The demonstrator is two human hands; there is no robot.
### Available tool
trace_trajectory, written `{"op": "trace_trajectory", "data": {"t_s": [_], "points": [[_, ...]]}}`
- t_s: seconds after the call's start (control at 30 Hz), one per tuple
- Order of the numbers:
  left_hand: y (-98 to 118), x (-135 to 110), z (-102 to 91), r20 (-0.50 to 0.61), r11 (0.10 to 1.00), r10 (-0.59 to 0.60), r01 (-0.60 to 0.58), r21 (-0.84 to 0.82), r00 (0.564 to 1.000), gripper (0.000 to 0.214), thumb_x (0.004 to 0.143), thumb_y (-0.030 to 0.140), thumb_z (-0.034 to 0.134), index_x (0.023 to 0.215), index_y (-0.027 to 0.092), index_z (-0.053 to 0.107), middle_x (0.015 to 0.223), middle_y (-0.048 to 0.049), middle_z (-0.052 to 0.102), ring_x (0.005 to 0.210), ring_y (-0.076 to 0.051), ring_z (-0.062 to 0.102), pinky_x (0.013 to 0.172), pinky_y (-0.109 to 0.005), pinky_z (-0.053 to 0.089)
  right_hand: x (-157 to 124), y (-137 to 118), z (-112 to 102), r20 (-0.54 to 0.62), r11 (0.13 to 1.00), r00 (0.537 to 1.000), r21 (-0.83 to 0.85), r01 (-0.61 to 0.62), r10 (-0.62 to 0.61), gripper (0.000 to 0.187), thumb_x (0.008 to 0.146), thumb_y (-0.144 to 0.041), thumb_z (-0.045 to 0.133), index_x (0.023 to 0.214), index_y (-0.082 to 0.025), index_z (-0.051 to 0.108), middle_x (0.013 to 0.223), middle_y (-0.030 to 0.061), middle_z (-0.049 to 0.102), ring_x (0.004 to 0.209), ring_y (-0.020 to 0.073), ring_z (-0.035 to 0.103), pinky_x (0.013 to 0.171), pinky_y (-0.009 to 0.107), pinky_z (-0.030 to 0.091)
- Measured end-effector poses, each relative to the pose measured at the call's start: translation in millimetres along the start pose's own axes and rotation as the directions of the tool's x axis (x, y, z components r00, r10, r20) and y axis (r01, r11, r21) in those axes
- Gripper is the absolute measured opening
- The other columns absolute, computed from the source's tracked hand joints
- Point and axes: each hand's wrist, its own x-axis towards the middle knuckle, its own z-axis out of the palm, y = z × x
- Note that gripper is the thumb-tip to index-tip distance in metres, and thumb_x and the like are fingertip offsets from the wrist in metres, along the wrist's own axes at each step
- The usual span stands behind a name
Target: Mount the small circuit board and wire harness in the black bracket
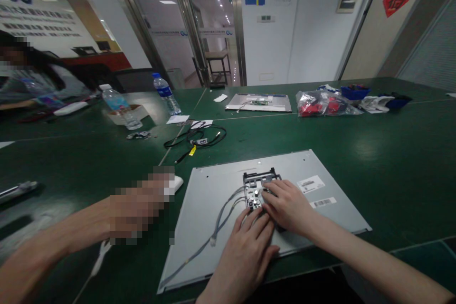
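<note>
A grey metal panel [221, 185] lies flat on the green table in front of me. A small circuit board in a black frame [257, 185] sits on its middle, with grey cables [224, 213] running off to the lower left. My left hand [245, 247] rests with fingers stretched flat on the board's near edge. My right hand [288, 205] lies over the board's right side, fingers bent together with the tips pressed on a part; what they grip is hidden. White barcode labels [311, 184] are stuck to the right of the board.
Another person's arm and blurred hand [138, 209] reach in from the left, beside a white object [175, 183]. Black cables [195, 140], two water bottles [119, 107], a second panel [260, 102], a bag of red parts [320, 103] and a blue tray [355, 91] lie farther back.
</note>
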Motion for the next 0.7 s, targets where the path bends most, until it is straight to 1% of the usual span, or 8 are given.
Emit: {"op": "trace_trajectory", "data": {"t_s": [0.07, 0.2, 0.27, 0.37, 0.47, 0.57, 0.63, 0.7], "points": [[-3.8, 0.5, -3.1, -0.013, 1.000, 0.002, -0.002, 0.003, 1.000, 0.039, 0.094, 0.027, 0.052, 0.132, 0.022, 0.051, 0.131, -0.0073, 0.058, 0.126, -0.026, 0.048, 0.110, -0.050, 0.034, -2.4, -0.1, 1.1, -0.010, 1.000, 1.000, 0.016, -0.026, 0.026, 0.018, 0.091, -0.021, 0.054, 0.107, -0.016, 0.062, 0.117, 0.0120, 0.061, 0.109, 0.0263, 0.053, 0.090, 0.043, 0.045], [-17.8, 10.0, -7.4, -0.131, 0.997, -0.067, 0.071, 0.028, 0.989, 0.031, 0.095, 0.020, 0.045, 0.124, 0.021, 0.057, 0.125, -0.0069, 0.061, 0.119, -0.024, 0.054, 0.106, -0.048, 0.038, -5.7, 0.1, 1.4, -0.033, 0.997, 0.999, 0.073, -0.038, 0.041, 0.021, 0.091, -0.021, 0.054, 0.109, -0.017, 0.062, 0.120, 0.0132, 0.060, 0.111, 0.0261, 0.053, 0.090, 0.043, 0.046], [-24.8, 17.9, -6.7, -0.119, 0.992, -0.102, 0.110, 0.061, 0.988, 0.033, 0.095, 0.019, 0.045, 0.127, 0.020, 0.054, 0.130, -0.0078, 0.058, 0.121, -0.024, 0.052, 0.105, -0.046, 0.039, -7.5, 0.1, 1.6, -0.039, 0.994, 0.998, 0.098, -0.043, 0.047, 0.023, 0.090, -0.022, 0.055, 0.111, -0.017, 0.061, 0.120, 0.0137, 0.060, 0.111, 0.0266, 0.052, 0.090, 0.044, 0.046], [-30.9, 27.1, -1.9, -0.069, 0.986, -0.127, 0.133, 0.102, 0.990, 0.037, 0.095, 0.021, 0.046, 0.132, 0.018, 0.050, 0.136, -0.0083, 0.054, 0.127, -0.024, 0.047, 0.108, -0.046, 0.035, -10.5, 1.0, 2.4, -0.024, 0.989, 0.998, 0.142, -0.052, 0.056, 0.032, 0.087, -0.024, 0.058, 0.118, -0.017, 0.058, 0.123, 0.0130, 0.059, 0.114, 0.0273, 0.051, 0.091, 0.045, 0.046], [-32.1, 29.6, 4.4, -0.046, 0.981, -0.144, 0.149, 0.122, 0.988, 0.039, 0.096, 0.025, 0.046, 0.134, 0.016, 0.047, 0.139, -0.0087, 0.052, 0.130, -0.026, 0.044, 0.110, -0.047, 0.032, -12.4, 2.7, 2.9, -0.011, 0.980, 0.996, 0.184, -0.080, 0.083, 0.040, 0.085, -0.022, 0.061, 0.124, -0.017, 0.053, 0.127, 0.0127, 0.056, 0.117, 0.0272, 0.050, 0.096, 0.045, 0.045], [-32.1, 27.6, 8.9, -0.035, 0.981, -0.150, 0.153, 0.119, 0.988, 0.040, 0.096, 0.026, 0.047, 0.135, 0.016, 0.047, 0.140, -0.0088, 0.051, 0.131, -0.026, 0.043, 0.111, -0.047, 0.032, -14.1, 2.8, 1.1, -0.018, 0.972, 0.992, 0.207, -0.115, 0.121, 0.045, 0.081, -0.018, 0.064, 0.124, -0.016, 0.050, 0.129, 0.0137, 0.054, 0.118, 0.0281, 0.049, 0.097, 0.047, 0.045], [-32.5, 25.8, 10.6, -0.040, 0.982, -0.150, 0.154, 0.113, 0.988, 0.041, 0.095, 0.026, 0.049, 0.135, 0.017, 0.047, 0.140, -0.0084, 0.050, 0.131, -0.025, 0.043, 0.111, -0.047, 0.032, -16.9, 0.9, -1.2, -0.029, 0.971, 0.993, 0.212, -0.107, 0.115, 0.045, 0.079, -0.014, 0.065, 0.121, -0.018, 0.050, 0.130, 0.0133, 0.053, 0.119, 0.0281, 0.049, 0.096, 0.048, 0.046], [-33.2, 24.5, 11.7, -0.049, 0.982, -0.150, 0.155, 0.109, 0.987, 0.042, 0.094, 0.026, 0.050, 0.136, 0.018, 0.045, 0.141, -0.0081, 0.049, 0.131, -0.025, 0.042, 0.110, -0.046, 0.032, -22.0, -2.4, -3.1, -0.030, 0.976, 0.996, 0.205, -0.076, 0.084, 0.036, 0.080, -0.012, 0.063, 0.114, -0.020, 0.054, 0.129, 0.0122, 0.054, 0.118, 0.0276, 0.049, 0.096, 0.048, 0.047]]}}
